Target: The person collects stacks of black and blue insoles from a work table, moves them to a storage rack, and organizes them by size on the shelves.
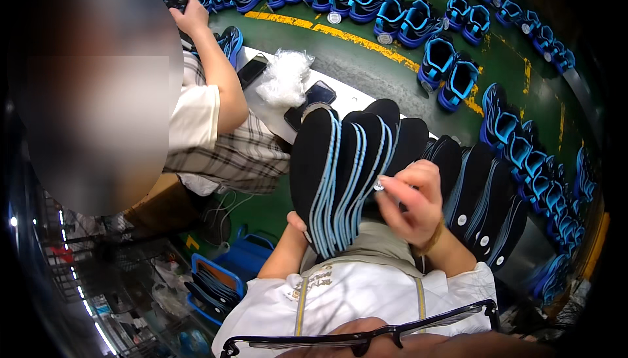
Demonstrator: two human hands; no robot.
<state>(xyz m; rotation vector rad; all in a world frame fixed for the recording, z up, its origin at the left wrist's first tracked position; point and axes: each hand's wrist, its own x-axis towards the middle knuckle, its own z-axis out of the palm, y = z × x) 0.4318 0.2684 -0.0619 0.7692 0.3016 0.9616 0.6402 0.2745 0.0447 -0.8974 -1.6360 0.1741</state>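
A thick fanned stack of black insoles (311, 155) with light blue edges stands in front of my body. My left hand (297, 221) grips its lower left side; most of those fingers are hidden behind the stack. Just right of the stack, my right hand (417, 201) pinches a small round white sticker (379, 185) between thumb and fingertips, close to the blue edges. More black insoles (476, 181) stand in a row to the right, several bearing round white stickers (484, 240) near their lower ends.
A white table (356, 100) holds a crumpled clear plastic bag (286, 78) and phones (252, 70). A co-worker's arm (229, 100) is at the left. Blue-and-black shoes (363, 1) line the green floor beyond. A blue crate (235, 270) with insoles stands lower left.
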